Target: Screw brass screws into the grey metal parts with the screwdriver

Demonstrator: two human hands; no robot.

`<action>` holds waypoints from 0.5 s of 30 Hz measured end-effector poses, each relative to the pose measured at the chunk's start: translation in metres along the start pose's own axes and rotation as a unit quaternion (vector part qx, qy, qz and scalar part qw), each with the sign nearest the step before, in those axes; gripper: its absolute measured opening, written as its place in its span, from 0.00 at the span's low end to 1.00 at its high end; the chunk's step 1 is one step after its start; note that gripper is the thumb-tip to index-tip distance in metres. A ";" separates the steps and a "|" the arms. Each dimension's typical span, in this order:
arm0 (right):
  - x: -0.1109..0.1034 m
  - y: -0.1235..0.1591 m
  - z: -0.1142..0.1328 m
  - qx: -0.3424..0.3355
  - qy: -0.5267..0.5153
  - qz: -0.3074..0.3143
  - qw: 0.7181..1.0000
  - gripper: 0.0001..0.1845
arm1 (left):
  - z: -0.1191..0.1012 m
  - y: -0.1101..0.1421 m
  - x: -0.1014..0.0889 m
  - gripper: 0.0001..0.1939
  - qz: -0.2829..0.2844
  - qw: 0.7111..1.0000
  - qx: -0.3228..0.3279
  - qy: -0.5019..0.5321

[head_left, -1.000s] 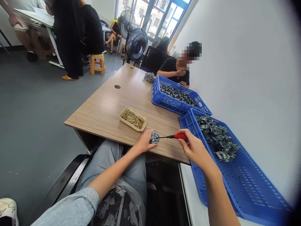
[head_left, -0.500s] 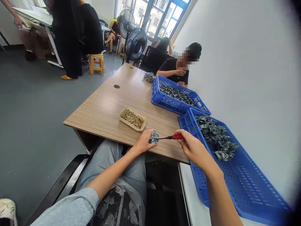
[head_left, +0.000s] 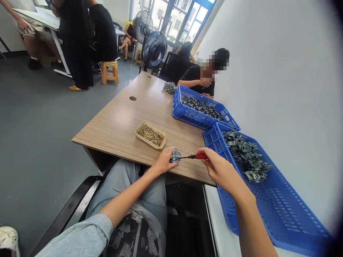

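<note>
My left hand (head_left: 163,162) grips a small grey cast metal part (head_left: 175,156) against the table near its front edge. In my right hand (head_left: 216,166) is a screwdriver (head_left: 200,156) with a red handle, held level, its dark shaft pointing left. The shaft's tip meets the right side of the metal part; the exact contact point is too small to make out. Just beyond my left hand sits a cream tray (head_left: 139,137) filled with brass-coloured screw-like pieces (head_left: 150,134).
To the right, a blue crate (head_left: 278,214) holds grey metal parts (head_left: 245,150). Another blue crate (head_left: 187,117) with dark parts stands farther back on the wooden table (head_left: 112,121). Beside it lies a heap of small metal pieces (head_left: 170,87). A co-worker (head_left: 197,80) sits behind that crate.
My right hand and the screwdriver handle have shifted very slightly left. The metal part and my left hand stay in place.
</note>
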State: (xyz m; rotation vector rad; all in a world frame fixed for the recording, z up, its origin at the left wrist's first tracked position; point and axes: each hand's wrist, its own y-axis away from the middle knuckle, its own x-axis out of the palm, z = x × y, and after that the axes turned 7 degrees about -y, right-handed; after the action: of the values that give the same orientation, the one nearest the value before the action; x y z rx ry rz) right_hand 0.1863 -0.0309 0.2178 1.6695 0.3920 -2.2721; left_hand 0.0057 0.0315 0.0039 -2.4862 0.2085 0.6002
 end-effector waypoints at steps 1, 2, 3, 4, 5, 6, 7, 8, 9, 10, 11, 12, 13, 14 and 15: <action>0.000 0.000 0.000 -0.001 0.001 -0.002 1.000 0.15 | 0.000 0.000 0.000 0.40 0.001 1.000 0.000 0.001; 0.000 0.000 0.001 -0.003 0.002 -0.004 1.000 0.15 | 0.000 0.000 0.000 0.40 0.001 1.000 -0.001 0.002; 0.000 0.000 0.001 -0.004 0.003 -0.006 1.000 0.15 | 0.000 0.000 0.000 0.40 0.001 1.000 -0.003 0.003; 0.000 0.000 0.000 -0.005 0.003 -0.007 1.000 0.15 | 0.000 0.000 0.000 0.40 0.002 1.000 -0.004 0.004; 0.000 -0.001 0.000 -0.006 0.004 -0.008 1.000 0.15 | 0.001 0.000 0.000 0.40 0.001 1.000 -0.005 0.005; 0.001 -0.001 0.000 -0.006 0.005 -0.010 1.000 0.15 | 0.001 0.000 -0.001 0.40 0.001 1.000 -0.005 0.005; 0.001 -0.001 0.000 -0.005 0.007 -0.011 1.000 0.15 | 0.001 0.000 -0.001 0.40 0.001 1.000 -0.005 0.005; 0.001 -0.001 0.000 -0.005 0.008 -0.012 1.000 0.15 | 0.001 0.000 -0.001 0.40 0.002 1.000 -0.005 0.006; 0.000 -0.001 0.001 -0.005 0.010 -0.011 1.000 0.15 | 0.001 0.000 -0.001 0.40 0.002 1.000 -0.005 0.005; 0.000 -0.001 0.002 -0.008 0.011 -0.008 1.000 0.14 | 0.001 0.000 -0.001 0.40 0.003 1.000 -0.005 0.004; 0.000 -0.001 0.004 -0.012 0.011 -0.003 1.000 0.14 | 0.001 -0.001 -0.001 0.40 0.005 1.000 -0.005 0.004; -0.001 -0.002 0.006 -0.017 0.011 0.004 1.000 0.14 | 0.001 -0.001 -0.001 0.41 0.005 1.000 -0.006 0.004; -0.001 -0.002 0.008 -0.023 0.012 0.012 1.000 0.14 | 0.002 -0.001 0.000 0.41 0.005 1.000 -0.007 0.006; -0.001 -0.002 0.010 -0.026 0.014 0.017 0.999 0.14 | 0.002 -0.001 0.000 0.40 0.005 1.000 -0.007 0.008; -0.002 -0.003 0.012 -0.027 0.019 0.021 0.999 0.14 | 0.002 -0.001 0.000 0.40 0.005 1.000 -0.008 0.010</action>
State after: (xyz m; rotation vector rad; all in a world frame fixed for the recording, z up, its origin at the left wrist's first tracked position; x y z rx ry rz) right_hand 0.1751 -0.0331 0.2231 1.6793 0.4207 -2.1840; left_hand 0.0051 0.0336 0.0034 -2.5091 0.2238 0.5837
